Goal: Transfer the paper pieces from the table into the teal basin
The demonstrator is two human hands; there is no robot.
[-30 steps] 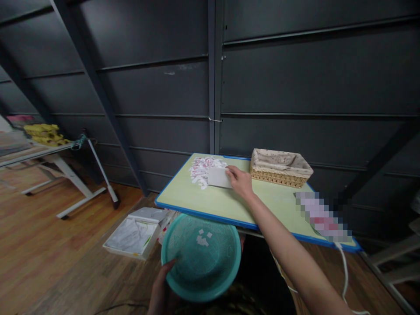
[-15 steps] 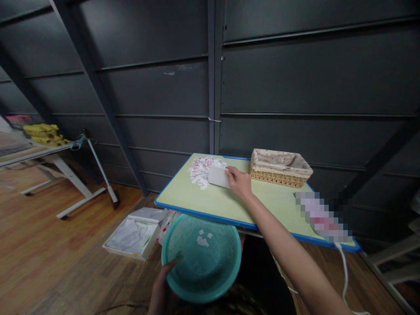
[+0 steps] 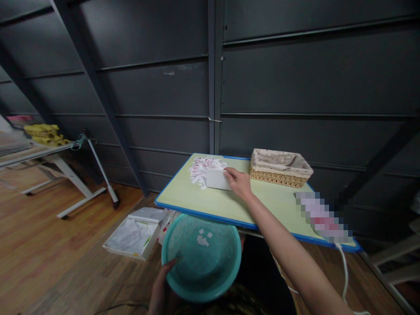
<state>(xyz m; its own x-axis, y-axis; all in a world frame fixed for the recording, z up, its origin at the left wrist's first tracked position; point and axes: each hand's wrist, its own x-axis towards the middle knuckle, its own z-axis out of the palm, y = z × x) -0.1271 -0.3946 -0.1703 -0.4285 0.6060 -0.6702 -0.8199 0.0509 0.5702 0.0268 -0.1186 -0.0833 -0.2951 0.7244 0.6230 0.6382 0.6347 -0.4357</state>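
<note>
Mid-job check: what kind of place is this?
Likely a makeshift workroom: dark panelled wall, wood floor, a blue-edged table where the right hand holds a white card against paper scraps, the left hand holding a teal basket.

On the surface [image 3: 210, 203], scraps [image 3: 201, 167] lie at the far left corner, a card [image 3: 216, 179] against their near right side — the basket [image 3: 280, 167] stands further right. Below the near edge is the bowl [image 3: 201, 258]; left of it, a box [image 3: 134, 236] on the floor [image 3: 49, 245].
</note>
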